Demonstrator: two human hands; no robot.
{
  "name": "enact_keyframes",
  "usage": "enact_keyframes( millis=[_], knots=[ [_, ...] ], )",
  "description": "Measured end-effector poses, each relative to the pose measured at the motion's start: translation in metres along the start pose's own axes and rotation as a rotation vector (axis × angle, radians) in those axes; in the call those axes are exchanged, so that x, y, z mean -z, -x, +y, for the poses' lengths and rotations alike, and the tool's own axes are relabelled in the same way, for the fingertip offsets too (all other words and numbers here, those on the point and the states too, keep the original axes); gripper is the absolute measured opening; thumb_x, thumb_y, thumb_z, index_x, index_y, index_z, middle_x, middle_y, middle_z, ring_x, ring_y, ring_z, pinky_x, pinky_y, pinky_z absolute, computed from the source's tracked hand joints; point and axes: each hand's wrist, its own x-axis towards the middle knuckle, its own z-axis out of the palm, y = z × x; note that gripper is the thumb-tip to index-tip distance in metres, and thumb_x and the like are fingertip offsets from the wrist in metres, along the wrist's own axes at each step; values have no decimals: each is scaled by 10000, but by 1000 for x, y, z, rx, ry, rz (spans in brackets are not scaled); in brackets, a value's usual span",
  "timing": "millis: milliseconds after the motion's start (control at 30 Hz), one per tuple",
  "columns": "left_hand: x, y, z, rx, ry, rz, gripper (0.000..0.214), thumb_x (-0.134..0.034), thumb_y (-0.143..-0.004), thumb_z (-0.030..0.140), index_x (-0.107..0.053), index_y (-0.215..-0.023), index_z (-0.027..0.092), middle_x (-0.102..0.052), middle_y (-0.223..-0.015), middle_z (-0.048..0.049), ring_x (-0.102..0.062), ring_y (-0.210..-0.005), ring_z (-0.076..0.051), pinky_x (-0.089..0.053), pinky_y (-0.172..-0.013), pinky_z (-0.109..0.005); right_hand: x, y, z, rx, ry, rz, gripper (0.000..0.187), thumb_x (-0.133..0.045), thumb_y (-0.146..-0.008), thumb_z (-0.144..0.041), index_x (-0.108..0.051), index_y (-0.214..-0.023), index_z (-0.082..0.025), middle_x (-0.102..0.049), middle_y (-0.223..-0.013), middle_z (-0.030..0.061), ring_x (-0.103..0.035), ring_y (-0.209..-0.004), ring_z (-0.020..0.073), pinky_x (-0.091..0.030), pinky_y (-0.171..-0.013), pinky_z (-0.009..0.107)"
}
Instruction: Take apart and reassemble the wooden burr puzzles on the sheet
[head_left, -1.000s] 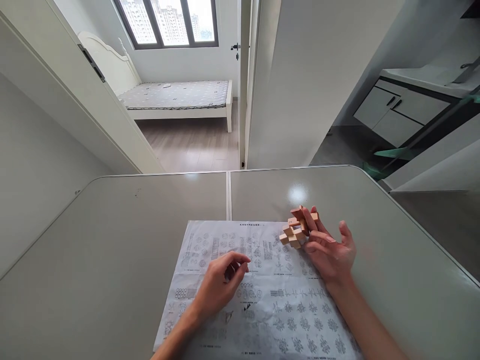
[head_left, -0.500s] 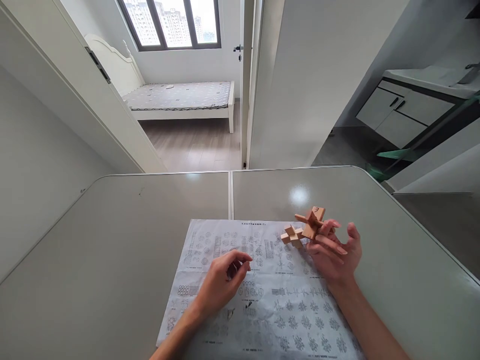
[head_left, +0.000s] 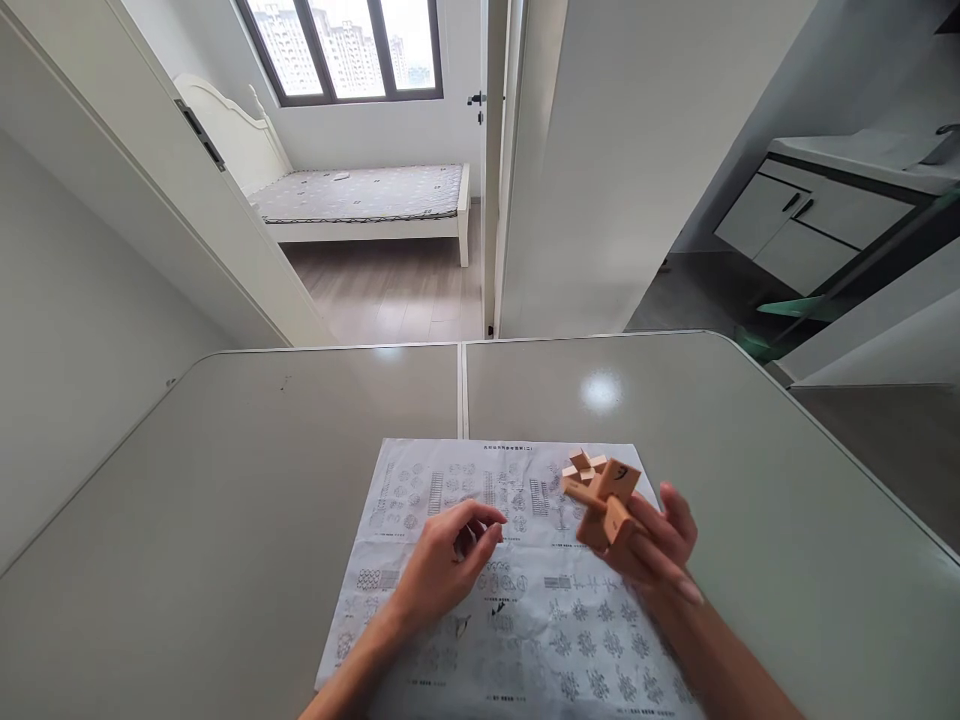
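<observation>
My right hand (head_left: 656, 550) holds a cluster of interlocked wooden puzzle pieces (head_left: 609, 505) lifted a little above the printed paper sheet (head_left: 517, 590). A smaller wooden cross-shaped puzzle part (head_left: 582, 468) lies on the sheet just beyond it. My left hand (head_left: 446, 565) rests on the sheet with its fingers curled and thumb touching fingertips; I cannot make out anything in it.
The sheet lies on a grey table (head_left: 225, 480) with a seam (head_left: 461, 390) down its middle. Beyond the far edge, an open door (head_left: 491, 160) leads to a room with a bed (head_left: 360, 195). Cabinets (head_left: 795, 225) stand at the right.
My right hand has drawn back toward me and lifted part of the wooden puzzle away, leaving a small cross-shaped part on the sheet. My left hand stayed put.
</observation>
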Motion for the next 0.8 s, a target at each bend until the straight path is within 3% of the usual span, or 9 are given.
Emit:
enact_keyframes(
  millis=[67, 167, 233, 433, 633, 800],
  knots=[
    [1, 1, 0, -20, -1, -2, 215, -594, -1013, 369, -725, -1007, 198, -735, -813, -31, -636, -691, -141, -519, -646, -247, -8, -7, 15, -46, -5, -37, 701, -399, -947, -841, -405, -550, -263, -430, -270, -72, -356, -165, 87, -306, -300, 209],
    [3, 3, -1, -59, 11, -28, 215, -606, -1006, 374, -715, -1060, 197, -746, -857, -41, -650, -726, -148, -525, -675, -249, -27, -21, 27, -76, -146, -297, 636, -478, -1028, -627, -468, -538, -221, -614, -386, 15, -489, -201, 98, -299, -256, 165],
    [4, 4, -2, -80, 22, -53, 249, -573, -1019, 389, -701, -1109, 195, -752, -902, -50, -660, -752, -156, -534, -717, -267, -39, -29, 28, -104, -104, -251, 611, -522, -1030, -525, -482, -511, -204, -647, -429, 45, -486, -212, 88, -313, -252, 158],
    [7, 4, 0, -126, 70, -48, 341, -440, -1077, 438, -676, -1157, 206, -742, -1059, -80, -680, -898, -192, -540, -851, -322, -49, -35, 20, -333, 80, -123, 657, -685, -883, -682, -490, -490, -194, -604, -382, 28, -500, -225, 101, -340, -268, 164],
    [5, 0, 0, -206, 142, -63, 244, -635, -990, 408, -736, -1053, 196, -719, -1081, -116, -680, -920, -208, -558, -802, -314, -58, -39, 23, -405, 186, -155, 559, -692, -930, -573, -502, -575, -185, -692, -498, 42, -486, -275, 84, -374, -316, 182],
    [4, -1, -3, -196, 207, -67, 176, -684, -964, 339, -760, -924, 186, -735, -997, -111, -692, -862, -197, -563, -756, -305, -64, -41, 20, -434, 219, -139, 492, -693, -951, -542, -535, -660, -178, -714, -535, 31, -479, -301, 74, -398, -336, 179]
  ],
)
